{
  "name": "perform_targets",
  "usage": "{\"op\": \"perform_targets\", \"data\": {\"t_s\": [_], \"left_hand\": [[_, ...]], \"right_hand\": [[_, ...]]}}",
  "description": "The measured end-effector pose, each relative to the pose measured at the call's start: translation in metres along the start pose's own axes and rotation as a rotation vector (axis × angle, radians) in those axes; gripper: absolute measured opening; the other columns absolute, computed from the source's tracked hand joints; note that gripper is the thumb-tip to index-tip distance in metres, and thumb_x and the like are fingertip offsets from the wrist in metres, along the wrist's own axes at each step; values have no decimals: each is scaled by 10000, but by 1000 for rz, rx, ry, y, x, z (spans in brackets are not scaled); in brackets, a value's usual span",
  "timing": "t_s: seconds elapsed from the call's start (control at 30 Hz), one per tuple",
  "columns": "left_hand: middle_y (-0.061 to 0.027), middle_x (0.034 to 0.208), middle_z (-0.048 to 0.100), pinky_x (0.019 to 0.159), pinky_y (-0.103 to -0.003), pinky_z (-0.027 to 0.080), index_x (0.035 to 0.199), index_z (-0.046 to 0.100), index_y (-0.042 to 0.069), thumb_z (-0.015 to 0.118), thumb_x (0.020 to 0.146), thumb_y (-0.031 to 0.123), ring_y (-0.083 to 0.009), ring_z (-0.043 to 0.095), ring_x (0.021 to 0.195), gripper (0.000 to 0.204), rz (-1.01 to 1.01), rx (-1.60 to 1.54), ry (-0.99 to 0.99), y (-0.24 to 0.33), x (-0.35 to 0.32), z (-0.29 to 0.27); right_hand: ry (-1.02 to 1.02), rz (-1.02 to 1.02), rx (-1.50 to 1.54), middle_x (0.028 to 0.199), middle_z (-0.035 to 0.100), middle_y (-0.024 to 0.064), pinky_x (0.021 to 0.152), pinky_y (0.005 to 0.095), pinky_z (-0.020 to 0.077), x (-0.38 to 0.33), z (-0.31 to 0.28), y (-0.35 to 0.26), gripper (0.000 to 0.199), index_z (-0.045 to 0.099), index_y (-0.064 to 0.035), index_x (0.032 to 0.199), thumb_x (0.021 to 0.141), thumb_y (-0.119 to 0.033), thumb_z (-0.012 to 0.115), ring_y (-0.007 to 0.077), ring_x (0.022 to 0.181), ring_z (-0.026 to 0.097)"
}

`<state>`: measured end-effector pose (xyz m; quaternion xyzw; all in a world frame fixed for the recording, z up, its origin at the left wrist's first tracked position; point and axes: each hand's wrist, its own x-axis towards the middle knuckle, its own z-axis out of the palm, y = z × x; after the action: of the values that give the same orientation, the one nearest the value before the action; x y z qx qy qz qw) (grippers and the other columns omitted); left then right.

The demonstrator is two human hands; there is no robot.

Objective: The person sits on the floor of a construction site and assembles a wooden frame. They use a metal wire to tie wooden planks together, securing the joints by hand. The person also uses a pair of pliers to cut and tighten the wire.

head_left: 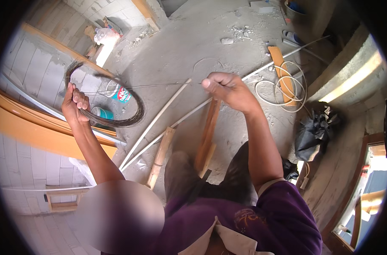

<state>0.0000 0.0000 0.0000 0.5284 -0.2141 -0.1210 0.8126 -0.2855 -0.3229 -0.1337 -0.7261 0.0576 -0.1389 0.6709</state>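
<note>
My left hand is closed around a bundle of thin dark wire, bent into a loop that hangs to the right of the fist. From this bundle a few thin strands run across to the right, roughly level. My right hand pinches their far end between thumb and fingers, out in front of my body. Beneath the loop, a turquoise bucket stands on the floor, partly hidden by the wire. Beside it is a red, white and turquoise container.
White pipes lie across the grey floor, with wooden pieces near my legs. A loose coil of white tubing overlaps an orange board. To the right sits a black plastic bag. Curved orange panels are at the left.
</note>
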Motion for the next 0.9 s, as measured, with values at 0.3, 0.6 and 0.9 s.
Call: {"op": "perform_targets", "data": {"t_s": [0.3,0.6,0.9], "left_hand": [[23,568,378,380,-265,317,1006,547,25,528,997,258,-102,347,413,234,237,57,392,-19,14,-12],[32,589,310,418,-259,307,1116,558,-27,512,999,271,-95,337,458,324,226,379,617,13,19,-87],[28,539,365,367,-256,253,941,599,18,570,959,221,-74,338,399,206,93,575,402,-91,57,-33]], "right_hand": [[-77,-179,-268,908,667,34,814,277,458,11,-15,64,187,666,-13,1053,951,-156,601,117,885,568],[343,188,-527,764,650,132,711,330,463,-48,-90,79,163,664,11,931,903,-129,584,183,754,609],[908,257,-217,536,411,-30,405,263,314,-48,-86,61,245,657,-21,861,929,-238,565,77,433,371]]}}
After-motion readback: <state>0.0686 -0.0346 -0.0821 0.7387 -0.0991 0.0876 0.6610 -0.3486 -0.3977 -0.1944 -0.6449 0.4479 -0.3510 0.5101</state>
